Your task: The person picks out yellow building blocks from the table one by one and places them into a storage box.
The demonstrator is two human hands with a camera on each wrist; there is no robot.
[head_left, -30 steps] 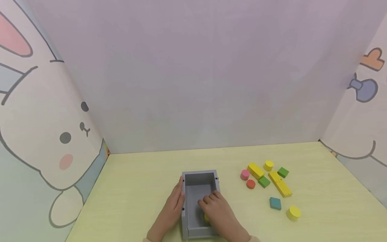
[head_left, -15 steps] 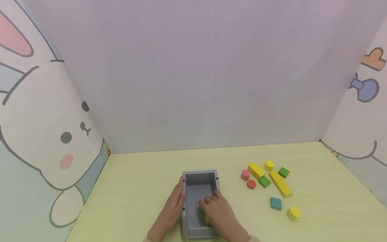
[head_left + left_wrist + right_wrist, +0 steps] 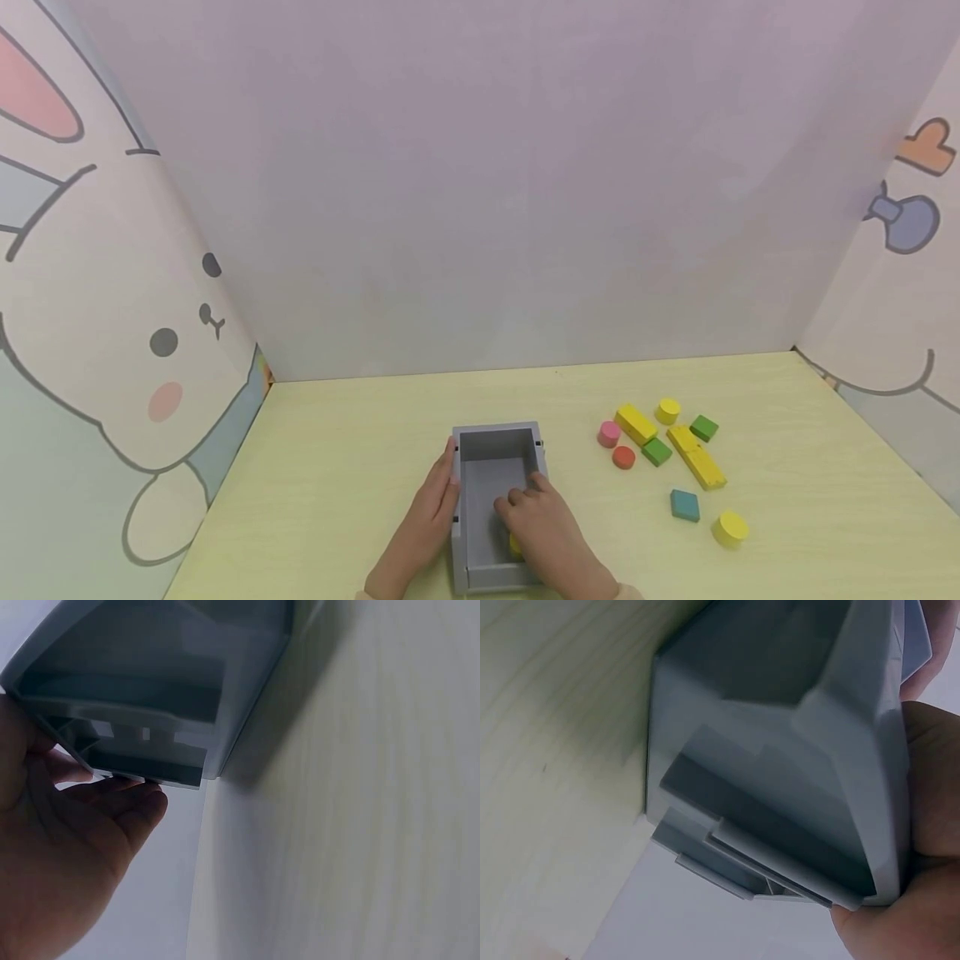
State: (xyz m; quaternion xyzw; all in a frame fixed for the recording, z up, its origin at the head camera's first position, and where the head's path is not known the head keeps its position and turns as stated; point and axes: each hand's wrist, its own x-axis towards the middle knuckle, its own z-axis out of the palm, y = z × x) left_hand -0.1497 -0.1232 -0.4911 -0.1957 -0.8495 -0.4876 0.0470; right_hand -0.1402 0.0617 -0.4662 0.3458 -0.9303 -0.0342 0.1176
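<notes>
1. The left hand (image 3: 67, 840) reaches in with fingers extended, its fingertips (image 3: 152, 806) touching the grey box (image 3: 255, 682) along its slotted side.
2. The box stands on the table (image 3: 382, 795), only partly in view; its outer wall has a broad recess, with narrow ledges and small light gaps nearer the fingers.
3. The table is pale with streaky grain, and its visible edge runs away from the box's bottom corner.
4. Beyond that edge lies a plain pale surface (image 3: 161, 885), with the hand seen partly against it.
5. A soft dark shadow (image 3: 279, 724) lies on the table beside the box's base.
</notes>
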